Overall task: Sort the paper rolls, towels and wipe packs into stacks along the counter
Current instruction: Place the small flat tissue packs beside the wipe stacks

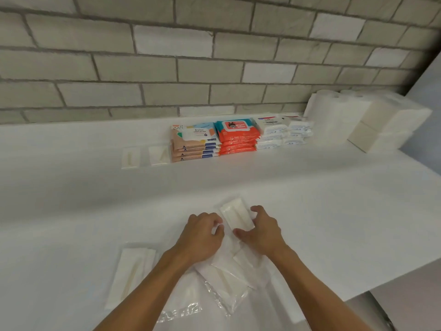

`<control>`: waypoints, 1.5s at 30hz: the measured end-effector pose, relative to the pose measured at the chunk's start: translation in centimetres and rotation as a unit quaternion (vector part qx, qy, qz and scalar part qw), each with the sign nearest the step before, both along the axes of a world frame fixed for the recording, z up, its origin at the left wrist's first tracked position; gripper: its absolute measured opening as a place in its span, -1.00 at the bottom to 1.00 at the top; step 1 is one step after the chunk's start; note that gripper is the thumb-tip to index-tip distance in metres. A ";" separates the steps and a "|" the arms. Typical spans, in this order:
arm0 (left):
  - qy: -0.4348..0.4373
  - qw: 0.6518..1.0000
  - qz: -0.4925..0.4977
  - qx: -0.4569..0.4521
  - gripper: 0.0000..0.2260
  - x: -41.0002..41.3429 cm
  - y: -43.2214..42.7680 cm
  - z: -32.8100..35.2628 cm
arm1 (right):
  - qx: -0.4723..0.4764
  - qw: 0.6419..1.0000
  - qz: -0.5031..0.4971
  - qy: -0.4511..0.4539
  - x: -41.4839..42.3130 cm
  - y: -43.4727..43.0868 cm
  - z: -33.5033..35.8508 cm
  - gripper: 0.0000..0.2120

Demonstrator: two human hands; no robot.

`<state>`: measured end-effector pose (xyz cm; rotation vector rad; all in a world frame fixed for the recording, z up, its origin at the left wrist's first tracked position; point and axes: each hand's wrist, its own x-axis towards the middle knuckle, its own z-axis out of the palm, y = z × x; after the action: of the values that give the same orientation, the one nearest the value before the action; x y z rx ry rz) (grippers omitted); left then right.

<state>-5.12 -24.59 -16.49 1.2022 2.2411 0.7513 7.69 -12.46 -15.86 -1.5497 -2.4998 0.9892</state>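
Plastic slickness may let the packet (pixel 237 215), pinched by left hand (pixel 202 235) and right hand (pixel 262 232), slide onto the six-o'clock pile (pixel 229 278).

You're standing at a plain white counter (pixel 310 187) pushed against a bare grey brick wall (pixel 167 68) that fills the top of the frame. It looks like a utility or stockroom space, with stacked wipe packs (pixel 236 137) and paper rolls (pixel 334 115) kept at upper right.
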 end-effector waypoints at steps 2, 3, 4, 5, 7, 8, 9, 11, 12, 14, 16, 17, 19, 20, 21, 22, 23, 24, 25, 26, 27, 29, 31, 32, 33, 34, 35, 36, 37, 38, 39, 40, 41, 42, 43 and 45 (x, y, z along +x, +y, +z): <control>-0.029 0.999 0.015 0.010 -0.72 0.1 0.0 0.1 | -0.019 1.000 -0.011 0.016 -0.1 0.1 0.3 -0.35; -0.045 0.999 0.024 0.015 -0.72 0.2 0.0 0.3 | -0.016 0.999 -0.010 0.031 -0.1 0.2 0.4 -0.45; -0.061 0.997 0.037 0.020 -0.71 0.3 -0.1 0.4 | -0.011 0.998 -0.011 0.053 -0.1 0.3 0.4 -0.58; -0.077 0.995 0.053 0.026 -0.70 0.3 -0.3 0.7 | -0.008 0.996 -0.017 0.083 0.0 0.3 0.4 -0.69; -0.112 0.989 0.087 0.042 -0.69 0.3 -0.6 1.0 | -0.018 0.989 -0.038 0.144 0.2 -0.2 1.0 -0.80; -0.131 0.985 0.100 0.052 -0.69 0.2 -0.8 1.2 | -0.037 0.982 -0.054 0.179 0.3 -0.6 1.3 -0.80; -0.150 0.981 0.109 0.062 -0.69 0.2 -1.0 1.3 | -0.067 0.971 -0.069 0.218 0.3 -1.0 1.6 -0.80; -0.200 0.967 0.128 0.092 -0.71 0.4 -1.2 1.6 | -0.131 0.948 -0.087 0.278 0.2 -2.1 2.6 -0.84; -0.233 0.956 0.140 0.113 -0.72 0.5 -1.2 1.6 | -0.160 0.937 -0.083 0.299 0.2 -2.6 3.0 -0.86; -0.289 0.933 0.156 0.148 -0.70 0.9 -1.2 2.2 | -0.201 0.923 -0.067 0.322 0.1 -3.4 3.8 -0.88; -0.344 0.906 0.171 0.180 -0.68 1.3 -1.2 2.8 | -0.218 0.918 -0.045 0.327 0.0 -4.0 4.3 -0.88; -0.366 0.891 0.183 0.198 -0.69 1.5 -1.1 3.1 | -0.219 0.920 -0.035 0.323 0.0 -4.2 4.4 -0.87; -0.373 0.871 0.218 0.234 -0.79 1.8 -1.0 3.5 | -0.214 0.927 -0.018 0.307 -0.1 -4.5 4.4 -0.85; -0.358 0.869 0.236 0.248 -0.87 1.9 -0.9 3.6 | -0.211 0.930 -0.009 0.299 -0.1 -4.5 4.3 -0.85; -0.344 0.867 0.251 0.257 -0.93 2.0 -0.8 3.7 | -0.207 0.935 -0.002 0.288 -0.1 -4.4 4.3 -0.84; -0.339 0.864 0.263 0.264 -0.95 1.9 -0.7 3.6 | -0.200 0.940 0.001 0.277 0.1 -4.1 4.2 -0.83; -0.342 0.858 0.271 0.271 -0.94 1.8 -0.7 3.6 | -0.193 0.944 -0.004 0.267 0.3 -3.7 4.3 -0.82; -0.349 0.850 0.279 0.278 -0.92 1.7 -0.7 3.6 | -0.188 0.947 -0.015 0.261 0.7 -3.2 4.3 -0.81; -0.357 0.844 0.285 0.281 -0.90 1.5 -0.8 3.5 | -0.181 0.949 -0.032 0.255 1.2 -2.6 4.2 -0.81; -0.364 0.839 0.288 0.283 -0.88 1.2 -0.9 3.4 | -0.166 0.954 -0.048 0.247 1.8 -2.0 4.1 -0.81; -0.369 0.837 0.289 0.283 -0.86 1.0 -0.9 3.3 | -0.141 0.962 -0.062 0.227 2.5 -1.5 3.9 -0.79; -0.370 0.836 0.288 0.284 -0.86 0.6 -1.0 3.0 | -0.079 0.984 -0.071 0.145 3.8 -0.6 3.3 -0.66; -0.366 0.838 0.287 0.284 -0.87 0.4 -1.0 2.8 | -0.033 0.998 -0.041 0.029 5.1 -0.4 2.5 -0.42; -0.365 0.840 0.286 0.281 -0.88 0.3 -0.9 2.7 | -0.021 0.999 -0.017 -0.024 5.6 -0.7 2.2 -0.30; -0.365 0.842 0.284 0.277 -0.88 0.4 -0.8 2.6 | -0.010 0.998 0.009 -0.063 5.9 -1.1 1.9 -0.19; -0.366 0.844 0.282 0.274 -0.89 0.4 -0.7 2.5 | 0.003 0.996 0.032 -0.085 6.2 -1.5 1.6 -0.10; -0.366 0.845 0.279 0.271 -0.89 0.5 -0.5 2.4 | 0.014 0.995 0.048 -0.092 6.3 -1.8 1.3 -0.04; -0.367 0.848 0.275 0.268 -0.90 0.6 -0.3 2.3 | 0.019 0.995 0.051 -0.088 6.3 -2.0 1.2 0.00; -0.366 0.851 0.270 0.264 -0.90 0.7 -0.2 2.2 | 0.013 0.996 0.042 -0.078 6.3 -2.0 0.9 0.03; -0.363 0.854 0.264 0.262 -0.91 0.9 0.0 2.1 | 0.004 0.997 0.032 -0.069 6.2 -1.9 0.8 0.04; -0.359 0.858 0.259 0.258 -0.91 1.1 0.1 2.0 | -0.004 0.998 0.025 -0.065 6.0 -1.7 0.7 0.04; -0.356 0.863 0.254 0.254 -0.92 1.3 0.2 2.1 | -0.008 0.998 0.022 -0.065 5.9 -1.5 0.6 0.03; -0.355 0.865 0.249 0.252 -0.93 1.5 0.3 2.0 | -0.011 0.998 0.021 -0.062 5.8 -1.2 0.6 0.02; -0.353 0.868 0.245 0.249 -0.93 1.7 0.4 2.0 | -0.017 0.998 0.018 -0.054 5.8 -1.0 0.4 0.00; -0.350 0.871 0.241 0.246 -0.92 1.8 0.5 2.0 | -0.026 0.999 0.013 -0.038 5.8 -0.8 0.4 -0.02; -0.344 0.877 0.234 0.240 -0.89 1.9 0.5 2.0 | -0.050 0.999 0.000 0.009 6.0 -0.5 0.5 -0.16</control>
<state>-3.23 -24.10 -14.51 0.4118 1.7634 1.6936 13.73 -13.01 -15.40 -1.5598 -2.4733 1.1381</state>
